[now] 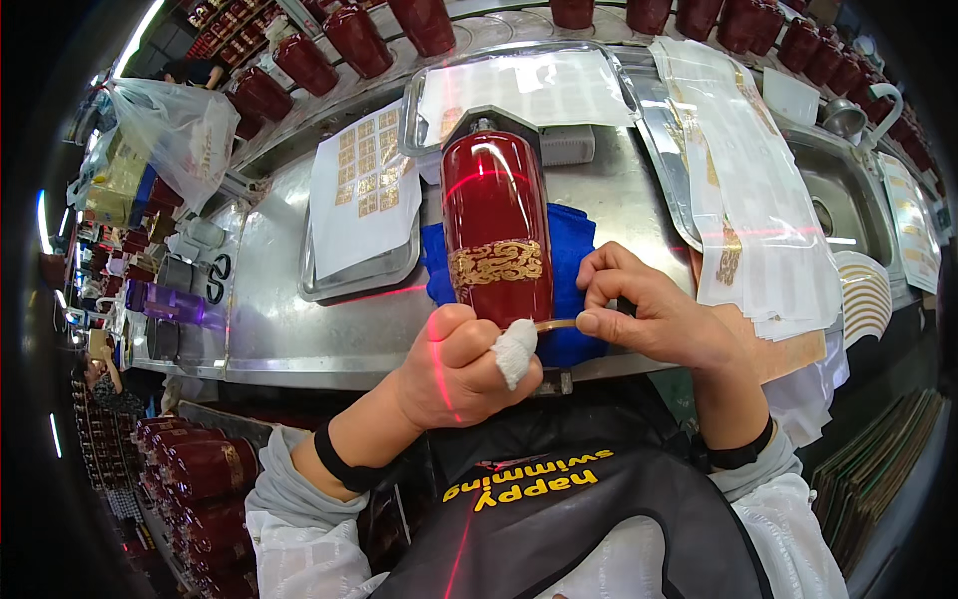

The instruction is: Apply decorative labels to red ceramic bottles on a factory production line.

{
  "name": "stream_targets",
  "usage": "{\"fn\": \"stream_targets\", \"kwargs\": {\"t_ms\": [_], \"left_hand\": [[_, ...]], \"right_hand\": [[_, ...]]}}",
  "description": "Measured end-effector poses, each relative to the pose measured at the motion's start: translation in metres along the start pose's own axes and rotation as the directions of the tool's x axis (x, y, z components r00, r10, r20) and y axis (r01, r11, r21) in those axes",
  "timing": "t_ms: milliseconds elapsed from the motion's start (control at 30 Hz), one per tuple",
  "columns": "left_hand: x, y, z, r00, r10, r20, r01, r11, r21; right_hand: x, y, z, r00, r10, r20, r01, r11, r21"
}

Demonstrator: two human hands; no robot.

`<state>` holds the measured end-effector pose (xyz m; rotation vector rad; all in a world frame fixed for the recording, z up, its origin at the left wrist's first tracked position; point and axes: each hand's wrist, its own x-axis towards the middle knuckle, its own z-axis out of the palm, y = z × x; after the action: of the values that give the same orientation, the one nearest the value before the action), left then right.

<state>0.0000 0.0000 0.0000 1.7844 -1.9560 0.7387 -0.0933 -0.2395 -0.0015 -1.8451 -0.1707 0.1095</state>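
Note:
A dark red glossy bottle (494, 210) lies on a blue cloth (571, 240), its neck pointing away from me and a gold patterned band around its body. My left hand (454, 369) is closed at the near end of the bottle. From its fingers sticks out a crumpled white wad (515, 351), of cloth or tissue. Between my hands, close to the bottle's base, runs a thin gold strip (555, 324). My right hand (649, 309) pinches its right end between thumb and fingers. The left end is hidden by the wad and my left hand.
Left of the bottle, a metal tray (364, 278) bears a sheet of gold stickers (369, 160). Long white sheets (753, 200) overlap a tray on the right, before a sink (848, 205). Curved gold strips (864, 298) lie near it. Red bottles (356, 40) line the back.

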Motion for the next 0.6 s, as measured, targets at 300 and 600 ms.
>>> {"fn": "stream_targets", "kwargs": {"t_ms": [300,600], "left_hand": [[-0.0083,0.0043,-0.0012,0.986,-0.165,-0.036,0.158,0.976,-0.148],[-0.0045,-0.0022,0.0012,0.996,-0.079,-0.046,0.072,0.990,-0.124]], "right_hand": [[0.0002,0.0013,-0.0024,0.999,-0.036,0.006,0.036,0.999,-0.032],[0.0018,0.0018,0.0012,0.999,-0.050,-0.014,0.050,0.998,-0.029]]}}
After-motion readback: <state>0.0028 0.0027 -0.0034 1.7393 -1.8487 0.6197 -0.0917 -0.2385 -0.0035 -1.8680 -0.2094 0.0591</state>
